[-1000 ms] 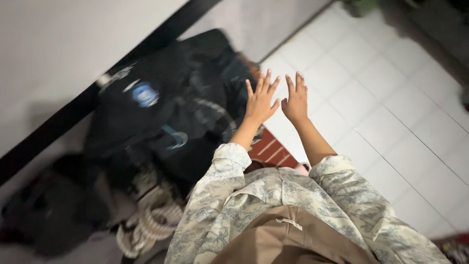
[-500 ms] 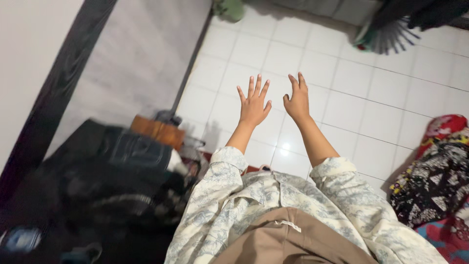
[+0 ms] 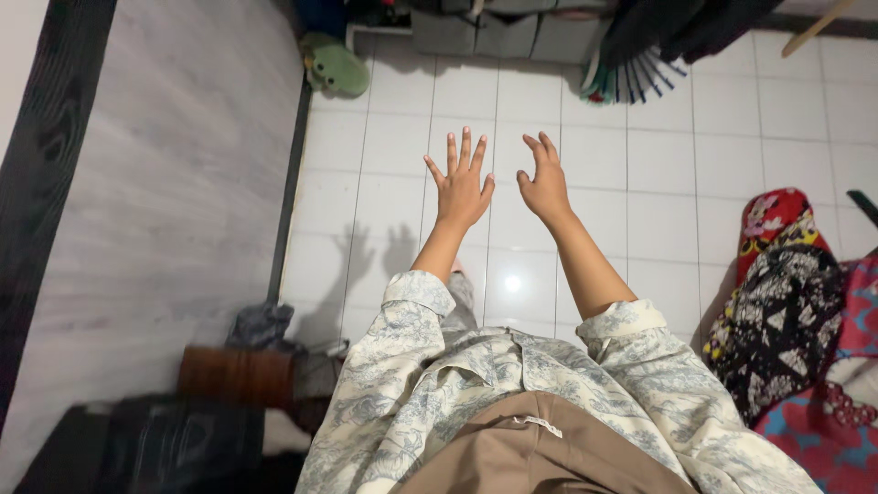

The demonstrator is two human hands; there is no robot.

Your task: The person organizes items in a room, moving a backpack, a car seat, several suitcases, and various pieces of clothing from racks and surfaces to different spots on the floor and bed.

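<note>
Two hands are up in front of the person, both empty, held out over the white tiled floor [image 3: 640, 183]. The left hand [image 3: 460, 187] has its fingers fanned wide, back of the hand to the camera; the right hand [image 3: 545, 183] sits just beside it, not touching, fingers open but a little curled at the tips. Neither one holds or touches anything. Their two shadows fall on the tiles to the left, near the dark edge strip of the grey panel [image 3: 165, 210].

The sleeves of a pale patterned shirt [image 3: 439, 384] are pushed up to the elbows, tan trousers [image 3: 530, 453] below.

Against half a second ago, the hands keep the same raised pose, but the view has swung: the floor now fills the middle, the green soft toy [image 3: 337, 66] in the far corner shows more fully, and the folding fan [image 3: 631, 78] comes more toward the centre. The dark bag [image 3: 155, 444] slips down to the lower left corner, with the brown box [image 3: 236, 375] beside it. On the right, the red and black patterned fabrics [image 3: 786, 311] show much larger than before.
</note>
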